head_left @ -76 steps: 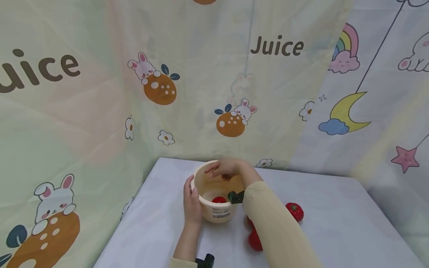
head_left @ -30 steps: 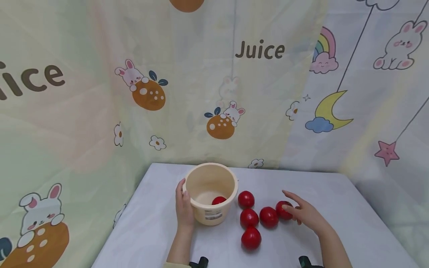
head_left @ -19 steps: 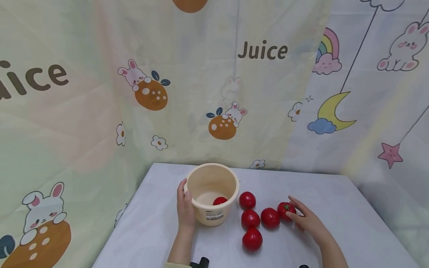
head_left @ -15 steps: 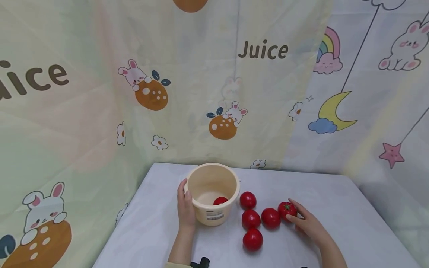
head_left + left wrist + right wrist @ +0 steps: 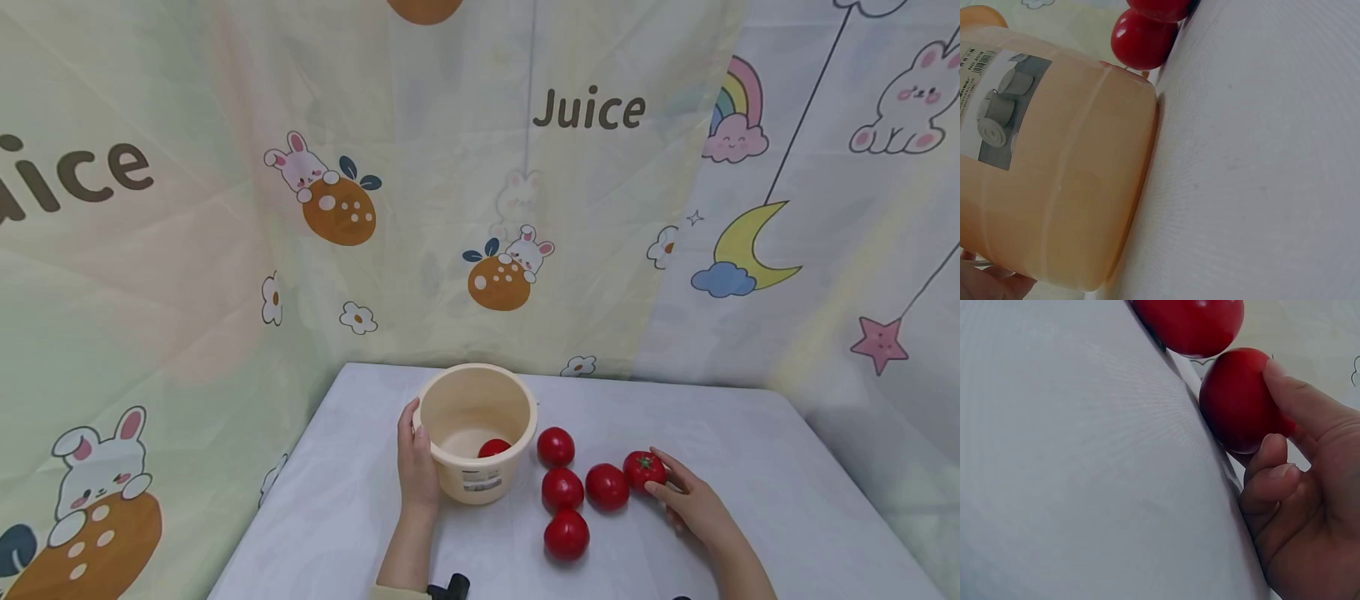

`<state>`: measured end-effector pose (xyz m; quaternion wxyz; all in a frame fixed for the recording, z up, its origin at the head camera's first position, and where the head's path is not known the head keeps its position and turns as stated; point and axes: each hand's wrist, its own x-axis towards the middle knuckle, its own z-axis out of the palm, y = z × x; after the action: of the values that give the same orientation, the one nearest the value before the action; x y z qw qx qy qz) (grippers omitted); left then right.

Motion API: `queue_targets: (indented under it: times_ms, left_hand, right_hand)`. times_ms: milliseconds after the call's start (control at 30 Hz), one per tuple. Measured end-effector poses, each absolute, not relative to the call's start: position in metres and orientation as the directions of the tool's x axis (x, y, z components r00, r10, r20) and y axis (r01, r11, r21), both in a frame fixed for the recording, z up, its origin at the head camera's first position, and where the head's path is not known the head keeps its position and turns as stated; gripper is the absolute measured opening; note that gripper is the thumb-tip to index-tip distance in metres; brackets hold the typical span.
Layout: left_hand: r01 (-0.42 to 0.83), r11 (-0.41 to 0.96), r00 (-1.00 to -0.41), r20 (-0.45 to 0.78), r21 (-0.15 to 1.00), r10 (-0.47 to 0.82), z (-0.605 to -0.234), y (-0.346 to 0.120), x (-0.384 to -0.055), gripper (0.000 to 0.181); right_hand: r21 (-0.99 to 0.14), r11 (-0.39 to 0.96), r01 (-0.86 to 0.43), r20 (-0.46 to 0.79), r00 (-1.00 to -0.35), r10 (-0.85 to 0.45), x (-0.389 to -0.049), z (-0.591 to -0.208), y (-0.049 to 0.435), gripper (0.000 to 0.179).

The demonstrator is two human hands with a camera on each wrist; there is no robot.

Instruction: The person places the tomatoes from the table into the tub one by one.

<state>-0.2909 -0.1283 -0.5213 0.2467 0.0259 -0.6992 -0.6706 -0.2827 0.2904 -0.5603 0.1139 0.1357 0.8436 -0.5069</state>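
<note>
A cream plastic bucket (image 5: 480, 433) stands on the table with one red tomato (image 5: 493, 448) inside. At its left side my left hand (image 5: 417, 467) grips it near the rim; in the left wrist view only some of the fingers (image 5: 997, 282) show past the bucket's edge. My right hand (image 5: 693, 502) holds the rightmost tomato (image 5: 643, 471), its green stem mark facing up. The right wrist view has the thumb (image 5: 1300, 397) on one side of that tomato (image 5: 1238, 403) and curled fingers below, with other fingertips hidden behind it.
Several more red tomatoes (image 5: 562, 489) lie between the bucket and my right hand, on the white-covered table (image 5: 637, 567). Behind the table hangs a printed cloth (image 5: 600, 250) with bunnies and fruit. A black wrist mount (image 5: 450, 587) shows at my left wrist.
My right hand has left the bucket's mouth, moved right to the rightmost tomato and closed its fingers on it, turning its stem side up. The left hand stays on the bucket.
</note>
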Motion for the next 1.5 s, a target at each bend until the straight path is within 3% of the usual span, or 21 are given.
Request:
queue_targets:
  times_ms: [733,1500]
  left_hand:
    - [0.274,0.134,-0.863,0.305,0.952,-0.402,-0.521,-0.125,-0.293,0.04]
    - [0.275,0.147,-0.86,0.312,0.95,-0.404,-0.52,-0.127,-0.293,0.04]
  right_hand:
    - [-0.822,0.471,0.321,-0.302,-0.946,0.119,-0.285,-0.554,0.294,0.08]
    - [-0.823,0.568,0.01,-0.095,-0.988,-0.12,-0.317,-0.448,0.288,0.066]
